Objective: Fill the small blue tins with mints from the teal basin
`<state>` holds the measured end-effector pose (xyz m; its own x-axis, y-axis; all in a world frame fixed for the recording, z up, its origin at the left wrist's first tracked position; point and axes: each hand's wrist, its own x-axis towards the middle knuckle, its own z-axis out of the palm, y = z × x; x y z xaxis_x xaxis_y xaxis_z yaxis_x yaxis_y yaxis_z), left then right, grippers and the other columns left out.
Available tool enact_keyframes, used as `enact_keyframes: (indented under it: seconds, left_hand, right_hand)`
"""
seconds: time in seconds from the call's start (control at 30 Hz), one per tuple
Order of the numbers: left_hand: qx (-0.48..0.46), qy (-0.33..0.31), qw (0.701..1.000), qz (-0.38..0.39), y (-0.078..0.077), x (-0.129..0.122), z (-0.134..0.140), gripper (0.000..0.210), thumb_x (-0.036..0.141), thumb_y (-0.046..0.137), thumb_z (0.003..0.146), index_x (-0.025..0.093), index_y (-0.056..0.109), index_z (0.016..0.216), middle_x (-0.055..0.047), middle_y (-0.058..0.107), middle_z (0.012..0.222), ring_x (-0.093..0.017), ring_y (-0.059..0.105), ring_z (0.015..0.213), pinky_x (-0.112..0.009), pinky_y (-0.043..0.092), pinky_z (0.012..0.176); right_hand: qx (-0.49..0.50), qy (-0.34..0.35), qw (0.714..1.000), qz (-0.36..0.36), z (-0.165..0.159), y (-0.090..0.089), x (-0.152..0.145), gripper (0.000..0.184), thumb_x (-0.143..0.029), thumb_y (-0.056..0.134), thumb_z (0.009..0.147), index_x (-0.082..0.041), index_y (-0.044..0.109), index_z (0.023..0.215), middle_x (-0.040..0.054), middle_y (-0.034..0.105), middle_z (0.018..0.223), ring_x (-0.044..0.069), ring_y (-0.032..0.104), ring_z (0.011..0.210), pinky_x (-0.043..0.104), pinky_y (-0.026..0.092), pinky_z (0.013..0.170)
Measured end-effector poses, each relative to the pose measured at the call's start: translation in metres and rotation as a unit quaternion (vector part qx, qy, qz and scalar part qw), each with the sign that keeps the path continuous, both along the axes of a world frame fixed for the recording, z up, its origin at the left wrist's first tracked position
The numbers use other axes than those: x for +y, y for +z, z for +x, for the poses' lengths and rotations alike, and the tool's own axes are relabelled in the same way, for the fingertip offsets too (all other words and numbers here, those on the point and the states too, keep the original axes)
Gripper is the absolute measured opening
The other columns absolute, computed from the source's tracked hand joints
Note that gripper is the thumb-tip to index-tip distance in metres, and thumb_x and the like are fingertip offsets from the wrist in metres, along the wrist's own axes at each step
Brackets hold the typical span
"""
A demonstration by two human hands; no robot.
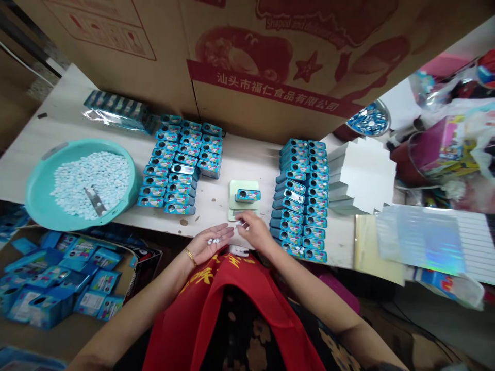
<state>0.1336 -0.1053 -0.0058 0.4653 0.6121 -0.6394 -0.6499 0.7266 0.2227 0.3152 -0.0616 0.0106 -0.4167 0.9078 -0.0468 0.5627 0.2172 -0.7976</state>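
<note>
My left hand (211,242) is palm up with its fingers stretched out, and a few white candies (213,241) rest in it. Beside it, the fingers of my right hand (253,230) are pinched on small white candies (238,224) just in front of the scale. On the pale green scale (232,193) stands one small blue tin (248,195) with a dark round hole in its top. To the right are rows of similar blue tins (291,203); white candies show on a few of them. More blue tins (180,193) stand in rows on the left.
A turquoise basin (36,193) of white candies with a metal scoop (95,201) sits at the left. Below it is a carton of blue tins (93,275). Large cardboard boxes (240,116) wall off the back. White folded card (365,175) and plastic sleeves (429,239) lie right.
</note>
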Motion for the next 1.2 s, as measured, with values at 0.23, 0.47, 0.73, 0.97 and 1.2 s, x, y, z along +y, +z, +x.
enact_keyframes:
  seconds: [0.23,0.47,0.73,0.97,1.2]
  left_hand:
    - [0.021,0.024,0.999,-0.017,0.001,0.002,-0.003,0.045,0.000,0.047,0.068,0.004,0.047,0.113,-0.020,0.051,0.119,-0.025,0.046,0.112,-0.033,0.035,0.096]
    - [0.018,0.046,0.998,-0.029,0.000,-0.003,-0.004,0.045,-0.001,0.047,0.068,0.005,0.047,0.113,-0.019,0.053,0.117,-0.024,0.047,0.111,-0.033,0.037,0.095]
    - [-0.031,0.072,0.995,-0.067,-0.004,-0.003,0.006,0.024,0.017,0.045,0.080,0.006,0.056,0.099,-0.013,0.064,0.092,-0.019,0.060,0.090,-0.030,0.046,0.081]
    - [-0.065,0.047,0.991,-0.103,-0.006,-0.012,0.011,0.029,0.028,0.041,0.084,0.007,0.056,0.096,-0.011,0.064,0.085,-0.020,0.060,0.086,-0.033,0.045,0.080]
    - [-0.055,0.034,0.993,-0.100,-0.010,-0.017,0.009,0.030,0.025,0.040,0.084,0.007,0.054,0.103,-0.011,0.064,0.090,-0.018,0.060,0.085,-0.032,0.044,0.082]
  right_hand:
    - [-0.098,-0.026,0.990,0.102,0.016,0.007,0.066,0.026,-0.009,0.047,0.070,-0.019,0.058,0.091,0.0048,0.055,0.087,0.016,0.051,0.082,0.029,0.042,0.077]
    - [-0.098,-0.012,0.988,0.122,0.009,-0.005,0.079,0.020,-0.014,0.044,0.079,-0.019,0.061,0.089,0.0052,0.058,0.090,0.017,0.053,0.086,0.028,0.043,0.077]
    - [-0.045,0.120,0.991,0.042,-0.017,0.011,-0.006,0.024,-0.020,0.048,0.080,-0.020,0.055,0.103,0.0049,0.058,0.095,0.015,0.051,0.091,0.028,0.042,0.082]
    - [-0.114,0.190,0.974,-0.036,-0.035,0.005,-0.038,0.038,-0.016,0.051,0.076,-0.018,0.044,0.113,0.0067,0.049,0.102,0.016,0.047,0.094,0.030,0.041,0.082]
    - [-0.109,0.219,0.969,-0.006,-0.035,0.000,-0.039,0.025,-0.014,0.050,0.076,-0.015,0.050,0.101,0.0072,0.050,0.096,0.016,0.048,0.089,0.029,0.043,0.077]
